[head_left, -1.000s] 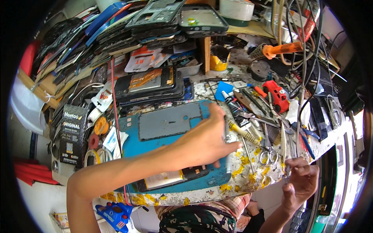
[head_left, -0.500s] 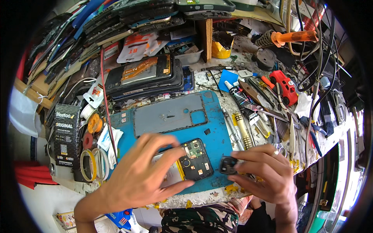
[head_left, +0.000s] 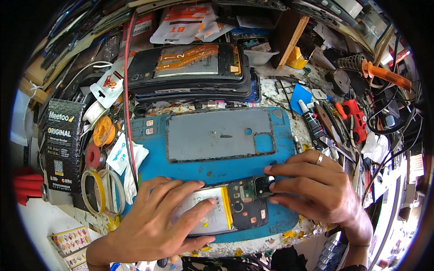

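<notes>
An opened smartphone [head_left: 246, 210] lies on a blue mat, its silver battery [head_left: 199, 205] and part of its green circuit board exposed. Across the battery end spreads my left hand [head_left: 169, 221], fingers along the upper side and thumb by the lower edge, holding the phone. My right hand [head_left: 316, 185] pinches a small black camera lens cover [head_left: 264, 186] between thumb and fingers. That cover is over the upper right corner of the phone, at the board; whether it touches cannot be made out. Above the phone lies a detached grey back cover [head_left: 217, 135] with a square camera cutout.
The blue mat [head_left: 203, 169] covers the bench middle. Behind it are stacked phones [head_left: 190, 81]. Tape rolls [head_left: 92, 192] and a black package [head_left: 63, 144] stand left. A red toy car [head_left: 355, 119], glue tube [head_left: 312, 119] and tools crowd the right. A red cable [head_left: 128, 90] hangs at left.
My right hand has brought the lens cover from beside the phone to over its upper right corner. My left hand has lowered onto the phone. The whole view has shifted.
</notes>
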### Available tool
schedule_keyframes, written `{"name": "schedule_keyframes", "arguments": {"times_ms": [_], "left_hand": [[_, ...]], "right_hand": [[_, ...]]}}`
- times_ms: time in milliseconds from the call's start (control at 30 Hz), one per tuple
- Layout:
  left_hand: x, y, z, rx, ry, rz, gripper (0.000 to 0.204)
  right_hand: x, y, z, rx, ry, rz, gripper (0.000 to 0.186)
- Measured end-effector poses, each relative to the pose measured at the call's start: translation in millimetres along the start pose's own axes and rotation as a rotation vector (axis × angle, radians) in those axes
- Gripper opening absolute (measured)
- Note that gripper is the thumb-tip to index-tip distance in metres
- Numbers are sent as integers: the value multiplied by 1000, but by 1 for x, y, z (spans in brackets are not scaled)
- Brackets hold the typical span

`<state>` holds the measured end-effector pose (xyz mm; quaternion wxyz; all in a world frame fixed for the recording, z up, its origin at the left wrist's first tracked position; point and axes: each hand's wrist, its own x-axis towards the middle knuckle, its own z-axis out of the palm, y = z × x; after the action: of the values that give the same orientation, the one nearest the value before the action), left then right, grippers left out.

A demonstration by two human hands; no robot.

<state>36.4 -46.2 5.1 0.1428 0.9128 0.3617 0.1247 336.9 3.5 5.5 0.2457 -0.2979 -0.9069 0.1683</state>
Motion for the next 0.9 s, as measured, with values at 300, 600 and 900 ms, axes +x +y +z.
{"name": "schedule_keyframes", "arguments": {"times_ms": [300,600,900], "left_hand": [[16,-7,-18,0,-166,87,61],[27,-17,6,3,-25,224,54],[24,-20,7,-15,-71,189,53]], "right_hand": [[0,0,13,11,-13,-45,24],[-2,2,20,-17,-84,-100,23],[7,-2,18,21,11,-108,22]]}}
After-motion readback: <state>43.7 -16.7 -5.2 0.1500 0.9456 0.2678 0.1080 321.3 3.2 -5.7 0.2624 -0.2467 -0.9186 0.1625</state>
